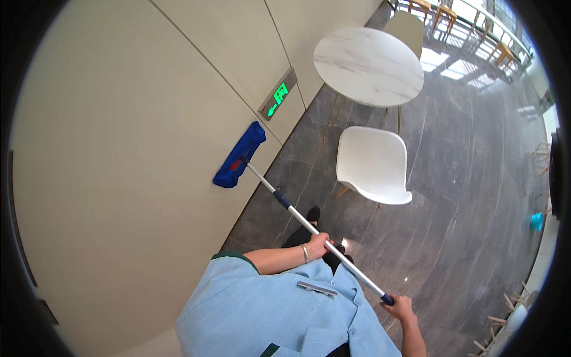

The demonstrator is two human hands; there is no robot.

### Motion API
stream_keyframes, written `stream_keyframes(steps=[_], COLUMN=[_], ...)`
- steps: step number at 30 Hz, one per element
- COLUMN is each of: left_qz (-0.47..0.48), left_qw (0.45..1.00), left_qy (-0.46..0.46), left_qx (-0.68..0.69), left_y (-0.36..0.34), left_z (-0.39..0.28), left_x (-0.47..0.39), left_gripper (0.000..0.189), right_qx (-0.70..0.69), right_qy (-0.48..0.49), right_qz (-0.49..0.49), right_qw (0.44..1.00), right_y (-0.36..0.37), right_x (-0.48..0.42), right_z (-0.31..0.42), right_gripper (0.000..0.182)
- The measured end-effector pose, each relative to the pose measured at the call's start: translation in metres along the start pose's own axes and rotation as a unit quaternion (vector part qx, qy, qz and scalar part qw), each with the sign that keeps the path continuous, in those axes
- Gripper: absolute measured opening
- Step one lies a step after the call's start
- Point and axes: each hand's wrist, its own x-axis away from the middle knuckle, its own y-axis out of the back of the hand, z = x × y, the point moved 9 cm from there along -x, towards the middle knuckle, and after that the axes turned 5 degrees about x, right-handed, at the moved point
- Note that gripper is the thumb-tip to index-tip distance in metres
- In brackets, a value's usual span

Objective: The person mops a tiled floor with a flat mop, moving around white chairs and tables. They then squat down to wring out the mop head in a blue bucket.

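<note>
A flat mop with a telescopic metal pole runs slantwise across the view. My left hand grips the pole partway along, below its dark blue joint collar. At the pole's end, my right hand is closed around the dark grip. The mop head, covered with a blue cloth pad, lies against the beige wall panel, just beside a lit green exit sign. A red patch shows at the middle of the head, next to the swivel joint.
A white chair stands beside a round marble-patterned table, with a beige chair behind it. Grey stone-look floor stretches right. A turquoise bucket and more chairs are at the far right; wooden stools stand at the back.
</note>
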Motion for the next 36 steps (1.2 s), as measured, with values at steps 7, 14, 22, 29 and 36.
stream_keyframes(steps=[7, 14, 22, 29, 36], left_qz=[-0.024, 0.051, 0.155, 0.224, 0.364], left_qw=[0.995, 0.959, 0.846, 0.704, 0.633], left_qy=[-0.072, -0.249, -0.498, -0.668, -0.662], left_qx=[-0.066, -0.126, -0.108, -0.091, -0.168], left_y=[-0.043, -0.089, -0.147, -0.194, -0.266], left_z=[0.004, -0.065, -0.187, -0.269, -0.301], left_x=[0.089, 0.156, 0.307, 0.448, 0.562], left_gripper=[0.032, 0.007, 0.033, 0.031, 0.022], right_qx=[-0.003, -0.16, -0.334, -0.401, -0.476], right_qy=[-0.027, 0.002, 0.177, 0.261, 0.405], right_qz=[-0.065, -0.015, -0.045, -0.111, -0.107], right_qw=[0.998, 0.987, 0.925, 0.871, 0.773], right_y=[-0.049, -0.042, 0.004, 0.108, 0.261], right_x=[-0.012, -0.075, -0.163, -0.167, -0.109], right_z=[-0.062, -0.02, 0.105, 0.231, 0.358], right_gripper=[0.033, 0.046, 0.034, 0.032, 0.041])
